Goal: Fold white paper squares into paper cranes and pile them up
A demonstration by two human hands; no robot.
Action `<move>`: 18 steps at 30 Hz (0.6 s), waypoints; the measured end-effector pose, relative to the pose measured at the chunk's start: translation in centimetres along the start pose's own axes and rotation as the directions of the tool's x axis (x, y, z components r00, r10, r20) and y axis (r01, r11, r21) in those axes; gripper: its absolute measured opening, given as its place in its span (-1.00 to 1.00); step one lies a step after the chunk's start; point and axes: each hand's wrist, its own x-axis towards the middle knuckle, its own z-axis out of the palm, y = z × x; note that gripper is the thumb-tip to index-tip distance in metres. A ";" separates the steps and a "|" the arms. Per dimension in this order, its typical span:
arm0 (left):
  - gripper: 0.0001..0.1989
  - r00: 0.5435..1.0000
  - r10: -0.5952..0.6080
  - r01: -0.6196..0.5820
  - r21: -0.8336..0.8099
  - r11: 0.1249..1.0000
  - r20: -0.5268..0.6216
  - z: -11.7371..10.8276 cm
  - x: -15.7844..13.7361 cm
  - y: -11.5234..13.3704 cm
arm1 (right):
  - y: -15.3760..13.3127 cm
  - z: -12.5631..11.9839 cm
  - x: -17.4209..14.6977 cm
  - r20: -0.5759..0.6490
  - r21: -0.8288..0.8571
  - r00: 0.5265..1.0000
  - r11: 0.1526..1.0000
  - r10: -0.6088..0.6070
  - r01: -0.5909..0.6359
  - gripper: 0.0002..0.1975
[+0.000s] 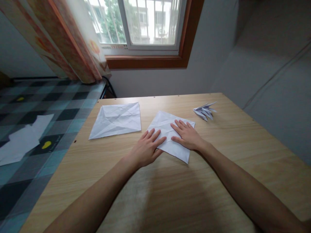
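A creased white sheet of paper lies turned at an angle on the wooden table, under both hands. My left hand rests on its left edge with the fingers stretched out. Flat on the right part of the same sheet lies my right hand, fingers spread. To the left, a second creased white sheet lies on the tabletop. Several folded paper cranes, or similar pointed paper shapes, are bunched together at the back right.
The wooden table reaches toward the wall below a window. On the left stands a bed with a checked cover, with loose white papers on it. A patterned curtain hangs beside the window. A cable runs along the right wall.
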 end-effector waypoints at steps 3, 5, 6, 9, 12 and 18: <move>-0.51 1.000 -0.014 0.014 -0.018 1.000 -0.005 0.0 0.1 0.2 | 0.3 0.1 0.1 -0.020 -0.006 0.994 0.994 0.110 -0.111 -0.26; -0.54 0.999 -0.027 0.026 -0.039 0.999 -0.019 -0.2 0.2 0.2 | 0.7 0.3 0.3 -0.059 0.016 0.988 0.990 0.143 -0.142 -0.26; -0.56 0.999 -0.032 0.031 -0.051 0.998 -0.029 -0.2 0.3 0.3 | 0.9 0.4 0.4 -0.086 0.034 0.984 0.988 0.155 -0.152 -0.27; -0.63 0.997 -0.035 0.030 -0.089 0.996 -0.062 -0.3 0.5 0.3 | 1.7 1.0 0.6 -0.189 0.139 0.962 0.975 0.196 -0.172 -0.36; -0.67 0.986 -0.083 0.058 -0.171 0.984 -0.141 -0.2 0.5 0.2 | 2.6 1.4 0.9 -0.332 0.396 0.893 0.904 0.304 -0.161 -0.51; -0.72 0.698 -0.607 0.320 -0.593 0.739 -0.381 -1.7 0.6 -1.3 | 4.0 1.7 1.1 -0.467 0.717 0.656 0.688 0.593 -0.112 -0.48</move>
